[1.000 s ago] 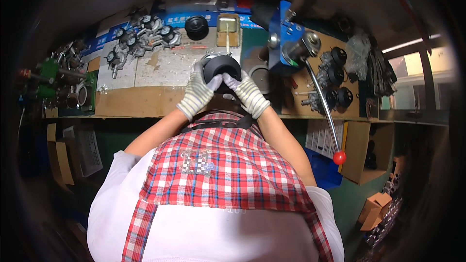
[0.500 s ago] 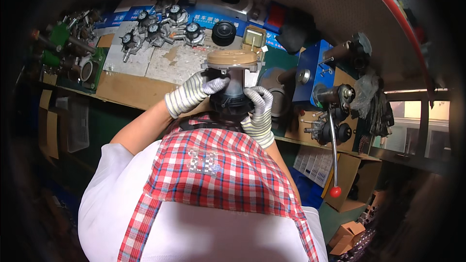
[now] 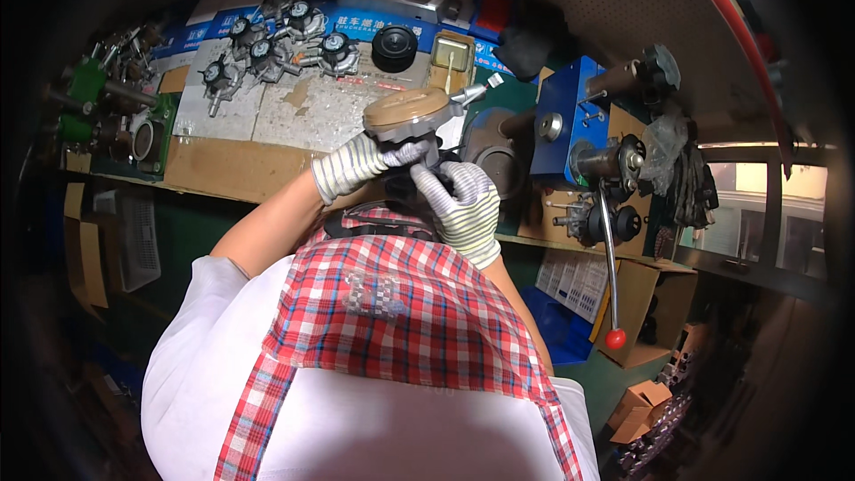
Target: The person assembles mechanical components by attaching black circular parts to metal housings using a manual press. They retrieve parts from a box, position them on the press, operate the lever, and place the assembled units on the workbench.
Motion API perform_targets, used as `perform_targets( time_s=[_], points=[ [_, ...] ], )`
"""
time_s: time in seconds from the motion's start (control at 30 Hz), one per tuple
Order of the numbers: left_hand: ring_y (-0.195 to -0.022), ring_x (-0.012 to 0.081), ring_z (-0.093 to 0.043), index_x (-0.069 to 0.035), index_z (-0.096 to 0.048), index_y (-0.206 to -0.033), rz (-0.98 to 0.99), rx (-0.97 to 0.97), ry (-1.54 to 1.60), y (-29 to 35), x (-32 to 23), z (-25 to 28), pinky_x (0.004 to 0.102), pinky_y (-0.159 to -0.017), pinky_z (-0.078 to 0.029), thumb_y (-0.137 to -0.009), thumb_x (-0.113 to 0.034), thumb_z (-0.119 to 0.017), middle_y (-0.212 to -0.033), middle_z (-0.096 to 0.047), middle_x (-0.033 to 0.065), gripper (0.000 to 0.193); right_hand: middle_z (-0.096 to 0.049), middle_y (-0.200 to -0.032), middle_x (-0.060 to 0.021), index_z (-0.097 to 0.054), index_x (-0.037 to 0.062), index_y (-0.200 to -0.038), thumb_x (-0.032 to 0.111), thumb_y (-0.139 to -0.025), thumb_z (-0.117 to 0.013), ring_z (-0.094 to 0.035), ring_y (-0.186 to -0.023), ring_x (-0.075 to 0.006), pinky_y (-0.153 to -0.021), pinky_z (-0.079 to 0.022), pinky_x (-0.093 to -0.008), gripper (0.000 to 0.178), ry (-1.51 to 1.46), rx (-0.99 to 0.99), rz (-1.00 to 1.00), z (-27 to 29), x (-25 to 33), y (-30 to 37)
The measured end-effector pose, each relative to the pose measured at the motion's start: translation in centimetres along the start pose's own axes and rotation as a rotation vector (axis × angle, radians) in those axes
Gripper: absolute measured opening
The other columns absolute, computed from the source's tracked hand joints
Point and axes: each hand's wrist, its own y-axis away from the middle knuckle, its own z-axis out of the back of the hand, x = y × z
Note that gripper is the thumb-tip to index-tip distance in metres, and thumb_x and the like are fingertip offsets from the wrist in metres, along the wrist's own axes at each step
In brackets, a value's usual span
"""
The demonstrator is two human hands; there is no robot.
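Over the near edge of the bench I hold a metal assembly (image 3: 411,132) with a tan round disc on top, a grey flanged rim and a darker lower body. It leans to one side, and a white connector (image 3: 496,80) sticks out at its upper right. My left hand (image 3: 361,165), in a striped glove, is closed around the left side under the rim. My right hand (image 3: 467,207), gloved alike, has its fingers bent against the lower right side. Its fingertips and most of the lower body are hidden.
Several metal pump-like parts (image 3: 267,55) lie on cardboard, beside a black round part (image 3: 394,47) and a small tray (image 3: 452,55). A blue press (image 3: 570,129) with a red-knobbed lever (image 3: 614,338) stands right; a green fixture (image 3: 160,129) stands left.
The assembly has tilted and turned, with its disc tipping left and the connector swinging out to the upper right. My right hand has shifted inward and covers more of the lower body.
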Motion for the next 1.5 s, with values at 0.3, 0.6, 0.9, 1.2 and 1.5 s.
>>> perform_targets(
  time_s=[0.3,0.6,0.9,1.2,1.5],
  points=[
    [-0.118,0.0182,-0.059,-0.006,-0.052,-0.14,-0.023,-0.103,0.15,-0.8,1.5,-0.4,0.0352,-0.104,-0.047,-0.087,-0.037,-0.079,-0.126,-0.064,0.0072,0.066,-0.061,-0.104,-0.0148,-0.068,0.0215,-0.122,0.024,-0.07,-0.082,-0.064,-0.089,-0.0333,-0.072,-0.055,-0.0425,0.055,-0.052,0.048,0.025,1.4,-0.2,-0.9],
    [-0.113,0.0172,-0.06,-0.003,-0.059,-0.133,0.007,-0.299,-0.007,-1.1,-0.9,-2.2,0.0341,-0.1,-0.047,-0.083,-0.041,-0.081,-0.124,-0.066,0.0092,0.067,-0.037,-0.14,-0.0221,-0.035,0.0053,-0.149,0.049,-0.086,-0.074,-0.044,-0.129,-0.0392,-0.107,-0.04,-0.0482,0.087,-0.262,-0.169,-0.519,-1.4,-1.9,1.8],
    [-0.111,0.0171,-0.06,-0.002,-0.058,-0.133,0.035,-0.298,-0.102,-1.3,-0.6,-1.5,0.0339,-0.099,-0.047,-0.082,-0.042,-0.082,-0.123,-0.066,0.0094,0.069,-0.043,-0.136,-0.0212,-0.041,0.0018,-0.146,0.038,-0.098,-0.061,-0.048,-0.127,-0.0343,-0.108,-0.039,-0.0432,0.064,-0.359,-0.177,-0.732,-0.1,-1.1,2.0],
    [-0.107,0.0216,-0.063,0.001,-0.058,-0.128,-0.156,-0.273,-0.442,-2.2,0.9,-2.0,0.0365,-0.094,-0.049,-0.088,-0.041,-0.075,-0.119,-0.068,0.0149,0.06,-0.053,-0.136,-0.0172,-0.044,-0.0003,-0.142,0.044,-0.107,-0.041,-0.051,-0.123,-0.0233,-0.106,-0.04,-0.035,0.056,-0.848,-0.091,-0.906,-3.2,0.7,-0.1],
    [-0.116,0.035,-0.063,0.004,-0.057,-0.13,-0.221,-0.177,-0.988,3.4,-4.1,-0.8,0.0405,-0.099,-0.048,-0.09,-0.043,-0.071,-0.12,-0.065,0.0252,0.063,-0.056,-0.137,-0.0225,-0.043,0.0044,-0.146,0.038,-0.1,-0.049,-0.059,-0.121,-0.0389,-0.108,-0.045,-0.0568,0.057,-2.497,0.118,-1.288,-5.8,-4.4,0.0]
  ],
)
